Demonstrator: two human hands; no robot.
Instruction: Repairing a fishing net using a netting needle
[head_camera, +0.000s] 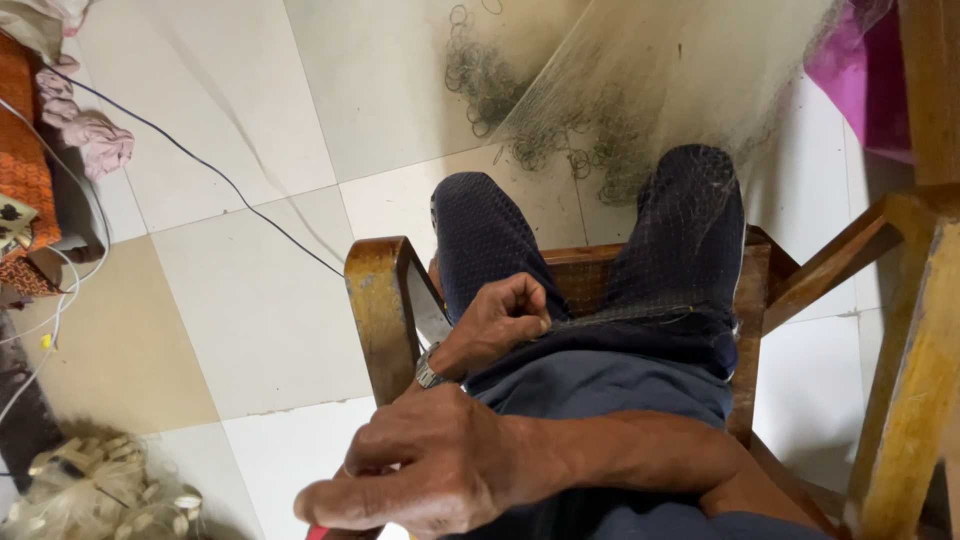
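Note:
I sit on a wooden chair (378, 300) with dark trousers on. A fine, pale fishing net (660, 90) hangs from the top right, drapes over my right leg and ends in a dark clump of rings on the floor. My left hand (500, 318), with a wristwatch, is closed in a fist on the net's edge cord by my thigh. My right hand (430, 470) reaches across my lap to the lower left, fingers curled around a small red object (318, 533) that the frame's bottom edge mostly cuts off.
A thin dark cable (200, 165) runs across the tiled floor. Pink cloth (90, 135) and orange fabric (20, 170) lie at the left edge. A pale bundle of cord and floats (100, 495) sits at the bottom left. Wooden framing (915, 380) stands on the right.

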